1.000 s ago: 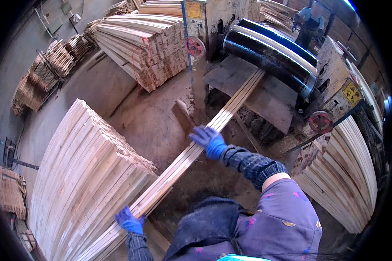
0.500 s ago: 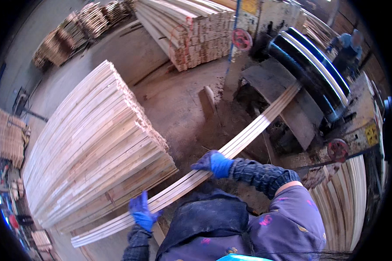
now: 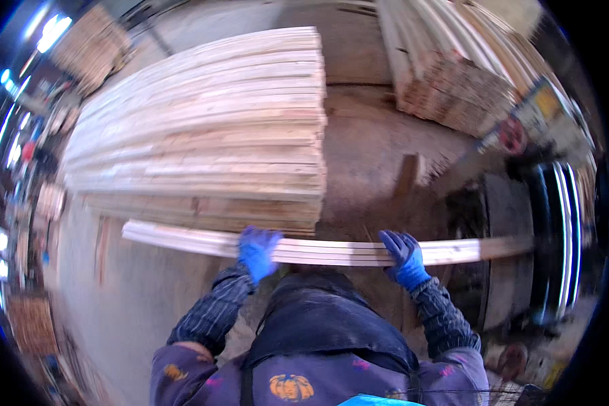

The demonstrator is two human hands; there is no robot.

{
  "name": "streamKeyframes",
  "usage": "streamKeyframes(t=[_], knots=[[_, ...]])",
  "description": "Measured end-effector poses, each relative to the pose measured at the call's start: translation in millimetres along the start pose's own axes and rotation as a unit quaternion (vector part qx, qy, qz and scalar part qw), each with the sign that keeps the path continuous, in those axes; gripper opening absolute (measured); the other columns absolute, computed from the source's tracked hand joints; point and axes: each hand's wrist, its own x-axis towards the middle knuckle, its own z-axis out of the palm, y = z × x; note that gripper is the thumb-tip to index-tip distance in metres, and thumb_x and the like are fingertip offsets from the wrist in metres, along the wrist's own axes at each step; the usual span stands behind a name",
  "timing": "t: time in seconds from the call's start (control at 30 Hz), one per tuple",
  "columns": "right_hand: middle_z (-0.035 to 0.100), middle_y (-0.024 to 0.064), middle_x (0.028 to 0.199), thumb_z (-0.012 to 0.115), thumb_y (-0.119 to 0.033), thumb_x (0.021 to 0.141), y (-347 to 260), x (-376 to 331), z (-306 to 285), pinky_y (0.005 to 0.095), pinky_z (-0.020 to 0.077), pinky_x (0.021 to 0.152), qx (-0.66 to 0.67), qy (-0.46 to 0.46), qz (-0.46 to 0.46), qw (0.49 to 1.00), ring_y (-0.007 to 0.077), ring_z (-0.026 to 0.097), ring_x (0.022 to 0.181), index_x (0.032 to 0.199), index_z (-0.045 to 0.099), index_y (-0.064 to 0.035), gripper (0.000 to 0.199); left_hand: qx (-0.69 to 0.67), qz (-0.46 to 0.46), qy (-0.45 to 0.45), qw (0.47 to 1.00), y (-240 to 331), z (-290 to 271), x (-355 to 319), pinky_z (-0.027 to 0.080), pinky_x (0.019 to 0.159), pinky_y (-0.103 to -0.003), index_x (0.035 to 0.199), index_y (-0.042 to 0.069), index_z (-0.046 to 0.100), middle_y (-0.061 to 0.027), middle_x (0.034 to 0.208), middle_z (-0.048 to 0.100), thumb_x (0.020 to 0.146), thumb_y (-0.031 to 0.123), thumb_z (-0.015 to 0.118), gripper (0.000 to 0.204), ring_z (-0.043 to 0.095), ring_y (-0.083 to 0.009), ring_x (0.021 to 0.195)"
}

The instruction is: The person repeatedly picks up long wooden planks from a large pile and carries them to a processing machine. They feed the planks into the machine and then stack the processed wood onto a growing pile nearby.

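Observation:
Several long, narrow wooden boards (image 3: pixel 331 253), lying side by side as one bundle, stretch across in front of my body. My left hand (image 3: pixel 257 253), in a blue glove, is closed around them left of centre. Farther right, my right hand (image 3: pixel 404 259), gloved in blue too, grips the same boards with its fingers over their far edge. Their left end sticks out past my left hand, beside the near side of a large stack of boards (image 3: pixel 203 142). The right end reaches over the dark metal plate of a machine (image 3: pixel 509 284), where its tip is blurred.
A second board stack (image 3: pixel 453 88) stands at the far right, near a red handwheel (image 3: pixel 513 136) on the machine frame. A short wood piece (image 3: pixel 407 177) lies on the floor between. More board piles (image 3: pixel 91 47) stand at the far left.
My view has swung left, so the boards now run nearly level across it instead of slanting up to the right. Both hands still hold them, and my left hand sits farther from their left end.

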Motion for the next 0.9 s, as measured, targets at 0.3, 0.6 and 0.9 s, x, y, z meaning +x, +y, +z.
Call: streamKeyframes(t=[0.3, 0.6, 0.9], knots=[[0.063, 0.0167, 0.131, 0.077, -0.022, 0.051, -8, 20, 4, 0.0494, 0.0488, 0.096, 0.03, -0.108, -0.017, 0.994, 0.0378, 0.062, 0.113, 0.139, 0.055, -0.0132, 0.091, 0.125, -0.091, -0.067, 0.986, -86, -24, -47, 0.029, 0.115, -0.055, 0.147, 0.013, 0.045, -0.0175, 0.137, 0.056, 0.063, 0.058, 0.082, 0.102, 0.052, -0.0334, 0.128], [0.068, 0.0194, 0.118, 0.084, -0.025, 0.059, -31, 60, -2, 0.0475, 0.0541, 0.089, 0.106, -0.146, -0.028, 0.983, 0.0411, 0.066, 0.103, 0.132, 0.06, -0.0079, 0.079, 0.118, -0.132, -0.107, 0.979, -102, -15, -43, 0.032, 0.113, -0.053, 0.126, 0.013, 0.06, -0.0093, 0.125, 0.062, 0.068, 0.035, 0.076, 0.064, 0.056, -0.0298, 0.122], [0.068, 0.0281, 0.112, 0.072, -0.021, 0.085, -107, 181, 27, 0.046, 0.0543, 0.088, 0.147, -0.15, -0.122, 0.97, 0.0454, 0.067, 0.101, 0.124, 0.063, 0.0045, 0.048, -0.098, 0.04, -0.035, 0.994, -15, -10, -16, 0.043, 0.104, -0.047, 0.125, 0.012, 0.063, -0.0134, 0.11, 0.068, 0.082, 0.041, 0.07, 0.052, 0.064, -0.0312, 0.106]])
